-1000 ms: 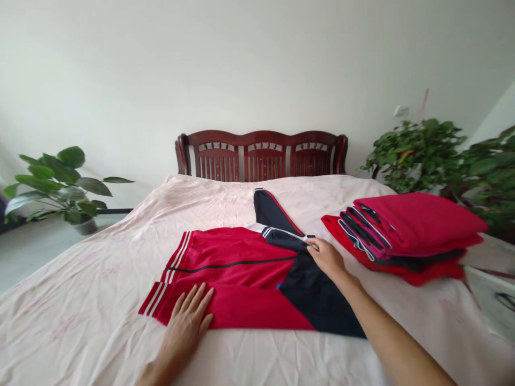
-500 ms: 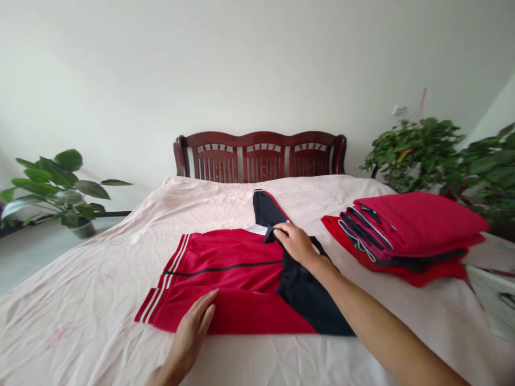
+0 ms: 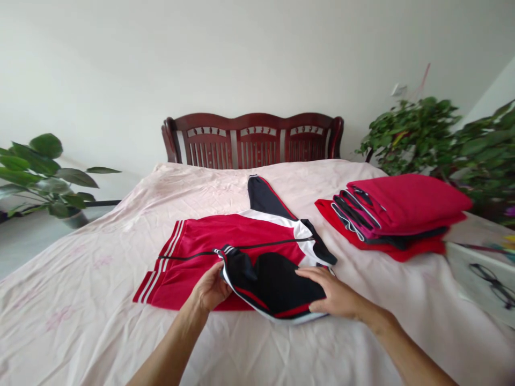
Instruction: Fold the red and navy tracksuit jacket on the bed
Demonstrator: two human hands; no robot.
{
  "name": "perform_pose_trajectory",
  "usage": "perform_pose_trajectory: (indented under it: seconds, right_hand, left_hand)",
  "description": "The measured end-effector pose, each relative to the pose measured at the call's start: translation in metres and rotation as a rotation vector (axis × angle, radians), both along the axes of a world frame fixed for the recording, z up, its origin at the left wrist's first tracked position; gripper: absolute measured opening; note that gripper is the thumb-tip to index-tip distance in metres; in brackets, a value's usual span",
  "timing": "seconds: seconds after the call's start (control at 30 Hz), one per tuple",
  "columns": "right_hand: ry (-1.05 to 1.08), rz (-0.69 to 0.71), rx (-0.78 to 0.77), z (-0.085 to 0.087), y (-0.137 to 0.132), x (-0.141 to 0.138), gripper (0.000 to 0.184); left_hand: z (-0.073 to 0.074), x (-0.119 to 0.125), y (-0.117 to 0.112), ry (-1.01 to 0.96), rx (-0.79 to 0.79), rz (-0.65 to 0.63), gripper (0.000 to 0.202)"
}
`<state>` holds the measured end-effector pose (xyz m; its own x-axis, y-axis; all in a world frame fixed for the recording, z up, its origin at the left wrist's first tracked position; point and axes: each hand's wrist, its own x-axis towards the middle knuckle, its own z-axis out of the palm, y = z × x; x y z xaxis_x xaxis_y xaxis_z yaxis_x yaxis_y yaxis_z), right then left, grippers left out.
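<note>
A red, black and white track jacket (image 3: 225, 246) lies spread on the bed, white stripes at its left hem. Its near black sleeve (image 3: 273, 281) is folded across the front of the jacket. My left hand (image 3: 210, 289) grips the striped cuff end of that sleeve. My right hand (image 3: 336, 295) lies flat on the sleeve's right part, fingers apart, pressing it down. The other black sleeve (image 3: 261, 195) stretches away toward the headboard.
A stack of folded red and black garments (image 3: 398, 214) sits on the bed at right. Pink bedsheet (image 3: 80, 300) covers the bed. Dark wooden headboard (image 3: 253, 139) at the back. Potted plants stand at left (image 3: 40, 177) and right (image 3: 434, 134). Spectacles (image 3: 493, 281) lie at far right.
My right hand has brought the black sleeve from the jacket's shoulder down across its front. My left hand left the red hem and took the sleeve's cuff. The view tilted slightly.
</note>
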<state>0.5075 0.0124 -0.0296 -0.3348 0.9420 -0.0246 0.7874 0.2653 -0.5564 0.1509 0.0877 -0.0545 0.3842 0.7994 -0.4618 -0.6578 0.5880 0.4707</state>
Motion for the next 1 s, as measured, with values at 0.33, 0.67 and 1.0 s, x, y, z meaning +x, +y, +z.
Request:
perform_pose_trajectory:
  seconds: [0.33, 0.67, 1.0]
  right_hand:
    - [-0.154, -0.057, 0.192, -0.037, -0.027, 0.02, 0.079]
    - [-0.242, -0.212, 0.217, -0.019, -0.028, 0.022, 0.064]
    - [-0.411, -0.229, 0.238, -0.023, -0.018, 0.018, 0.057]
  left_hand:
    - [0.035, -0.092, -0.025, 0.296, 0.424, 0.472, 0.051]
    - [0.028, -0.099, -0.028, 1.022, 0.255, 0.153, 0.082]
    - [0.015, -0.008, -0.041, 2.08, 1.022, -0.321, 0.061]
